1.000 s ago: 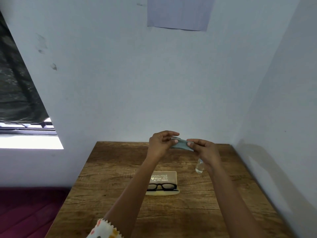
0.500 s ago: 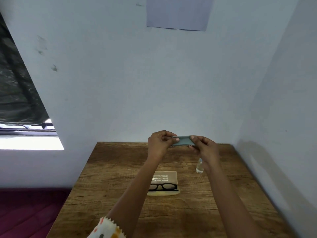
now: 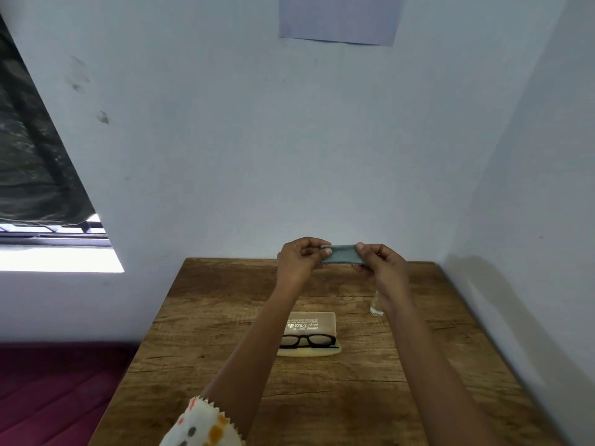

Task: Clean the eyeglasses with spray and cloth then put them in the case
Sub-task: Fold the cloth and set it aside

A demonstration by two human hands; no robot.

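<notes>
Both hands are raised above the far half of the wooden table (image 3: 199, 333). My left hand (image 3: 297, 259) and my right hand (image 3: 381, 263) each pinch one end of a small grey-green cloth (image 3: 343, 255), which stretches flat between them. Below the hands, black-framed eyeglasses (image 3: 307, 340) lie in an open beige case (image 3: 314, 321) with printed text inside its lid. A small clear spray bottle (image 3: 376, 305) stands to the right of the case, partly hidden by my right forearm.
The table sits in a corner, with a pale blue wall behind and another on the right. A sheet of paper (image 3: 338, 17) hangs on the back wall. A window with a dark curtain (image 3: 35, 175) is at the left, and a maroon surface (image 3: 54, 394) lies below it.
The cloth was bunched and tilted between the hands; now it is pulled out flatter and level. Both hands have stayed in nearly the same place.
</notes>
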